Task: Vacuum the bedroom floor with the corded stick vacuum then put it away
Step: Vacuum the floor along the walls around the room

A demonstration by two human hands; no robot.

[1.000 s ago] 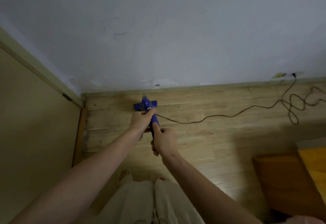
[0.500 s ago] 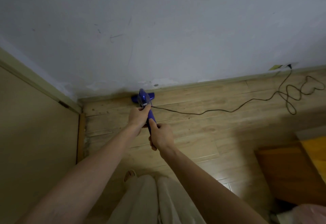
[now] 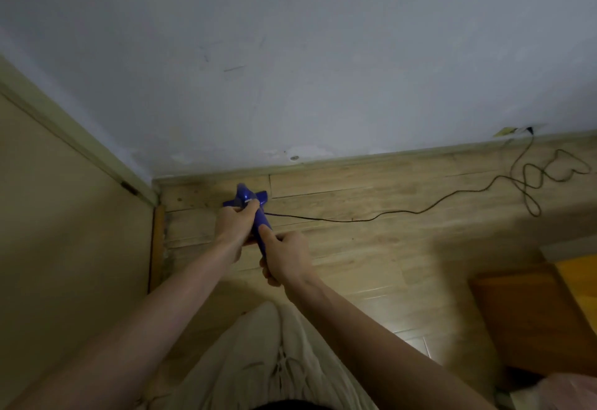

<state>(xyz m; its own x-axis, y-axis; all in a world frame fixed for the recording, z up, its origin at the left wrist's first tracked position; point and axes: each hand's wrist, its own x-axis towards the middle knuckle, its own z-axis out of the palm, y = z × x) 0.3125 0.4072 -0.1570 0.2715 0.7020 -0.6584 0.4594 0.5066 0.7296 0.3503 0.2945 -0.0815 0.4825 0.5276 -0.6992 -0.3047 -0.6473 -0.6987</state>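
I hold a blue stick vacuum [image 3: 248,198] out in front of me with both hands. My left hand [image 3: 235,225] grips the stick higher up, just behind the blue floor head. Below it, my right hand [image 3: 286,257] grips the handle end. The head rests on the wooden floor [image 3: 371,248] close to the baseboard near the room's left corner. A thin black cord [image 3: 403,214] runs from the vacuum rightward across the floor to a wall socket [image 3: 529,130], with loose loops lying near the socket.
A white wall [image 3: 323,70] rises straight ahead. A beige door [image 3: 64,232] and its frame stand at left. A wooden piece of furniture [image 3: 533,312] fills the lower right. My light trousers [image 3: 258,361] show at the bottom.
The vacuum head went forward to the baseboard half a second ago and has now drawn back a little from the wall. Both hands kept their grip throughout.
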